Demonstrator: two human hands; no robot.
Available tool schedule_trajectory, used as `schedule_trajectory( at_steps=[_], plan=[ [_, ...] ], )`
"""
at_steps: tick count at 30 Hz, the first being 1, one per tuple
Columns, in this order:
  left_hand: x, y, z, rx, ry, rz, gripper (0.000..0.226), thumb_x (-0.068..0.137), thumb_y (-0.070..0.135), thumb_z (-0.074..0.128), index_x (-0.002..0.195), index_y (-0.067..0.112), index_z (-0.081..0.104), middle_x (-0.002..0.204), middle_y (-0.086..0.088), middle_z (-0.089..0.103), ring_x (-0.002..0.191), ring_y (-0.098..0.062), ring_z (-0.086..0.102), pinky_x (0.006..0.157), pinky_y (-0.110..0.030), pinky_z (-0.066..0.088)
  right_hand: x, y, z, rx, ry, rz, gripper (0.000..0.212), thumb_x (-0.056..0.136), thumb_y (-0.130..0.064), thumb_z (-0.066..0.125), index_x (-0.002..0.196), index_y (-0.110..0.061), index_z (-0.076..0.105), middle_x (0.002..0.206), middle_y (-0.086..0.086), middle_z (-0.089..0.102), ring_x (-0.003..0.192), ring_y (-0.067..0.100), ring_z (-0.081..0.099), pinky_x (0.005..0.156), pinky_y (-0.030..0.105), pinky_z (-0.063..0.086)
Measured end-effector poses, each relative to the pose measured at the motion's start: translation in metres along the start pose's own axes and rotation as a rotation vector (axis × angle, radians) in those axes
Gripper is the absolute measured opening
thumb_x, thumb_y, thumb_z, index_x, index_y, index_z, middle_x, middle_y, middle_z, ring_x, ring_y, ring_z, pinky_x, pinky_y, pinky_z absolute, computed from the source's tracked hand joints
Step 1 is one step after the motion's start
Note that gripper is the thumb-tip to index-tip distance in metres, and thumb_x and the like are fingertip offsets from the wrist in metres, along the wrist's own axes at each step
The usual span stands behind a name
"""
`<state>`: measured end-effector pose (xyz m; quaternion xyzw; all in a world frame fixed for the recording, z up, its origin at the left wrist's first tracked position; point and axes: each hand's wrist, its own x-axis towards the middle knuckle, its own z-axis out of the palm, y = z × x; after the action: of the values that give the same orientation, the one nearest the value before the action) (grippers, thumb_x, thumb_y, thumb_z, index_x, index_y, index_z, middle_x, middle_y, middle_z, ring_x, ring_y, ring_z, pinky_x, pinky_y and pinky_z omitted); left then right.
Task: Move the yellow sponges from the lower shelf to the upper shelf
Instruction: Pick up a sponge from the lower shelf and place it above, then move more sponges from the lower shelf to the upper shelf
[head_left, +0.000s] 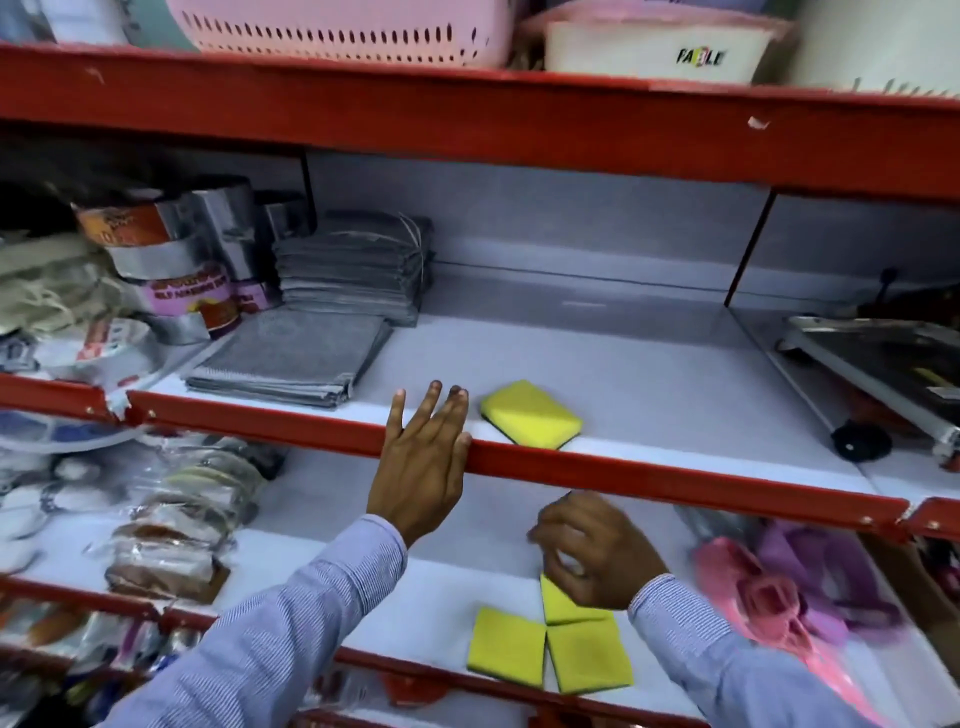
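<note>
One yellow sponge (530, 413) with a dark underside lies on the upper shelf (649, 374), close to its red front rail. Three yellow sponges rest on the lower shelf (363, 525): one at the left (506, 647), one at the right (589, 654), and one behind them (563, 605). My left hand (423, 457) lies flat over the red rail with fingers spread, just left of the upper sponge, holding nothing. My right hand (592, 551) hovers over the rear lower sponge, fingers curled and blurred; its grasp is unclear.
Stacks of grey cloths (291, 358) and rolls of foil tape (176, 260) fill the upper shelf's left. A metal scale (878, 358) stands at the right. Packaged scrubbers (171, 525) lie on the lower left, pink and purple plastic items (779, 577) on the lower right.
</note>
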<state>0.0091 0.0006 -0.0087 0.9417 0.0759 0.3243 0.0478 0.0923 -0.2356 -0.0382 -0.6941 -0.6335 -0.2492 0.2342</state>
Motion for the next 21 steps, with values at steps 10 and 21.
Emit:
schedule_trajectory(
  at_steps=[10, 21],
  plan=[
    [-0.003, 0.0, 0.005, -0.015, -0.011, -0.012, 0.053, 0.105, 0.032, 0.021, 0.149, 0.013, 0.044, 0.154, 0.001, 0.05, 0.154, -0.018, 0.029, 0.129, -0.055, 0.007, -0.079, -0.024, 0.129, 0.083, -1.061, 0.511, 0.08, 0.083, -0.047, 0.066, 0.151, -0.029, 0.026, 0.152, 0.007, 0.039, 0.14, 0.032, 0.033, 0.117, 0.046, 0.025],
    [-0.004, 0.0, 0.007, -0.025, 0.002, -0.024, 0.053, 0.105, 0.033, 0.021, 0.149, 0.015, 0.044, 0.154, 0.003, 0.05, 0.154, -0.015, 0.026, 0.129, -0.054, 0.005, -0.046, -0.026, 0.07, 0.113, -0.526, 0.19, 0.075, 0.07, -0.05, 0.065, 0.139, -0.028, 0.044, 0.132, 0.001, 0.057, 0.112, 0.025, 0.055, 0.09, 0.039, 0.051]
  ],
)
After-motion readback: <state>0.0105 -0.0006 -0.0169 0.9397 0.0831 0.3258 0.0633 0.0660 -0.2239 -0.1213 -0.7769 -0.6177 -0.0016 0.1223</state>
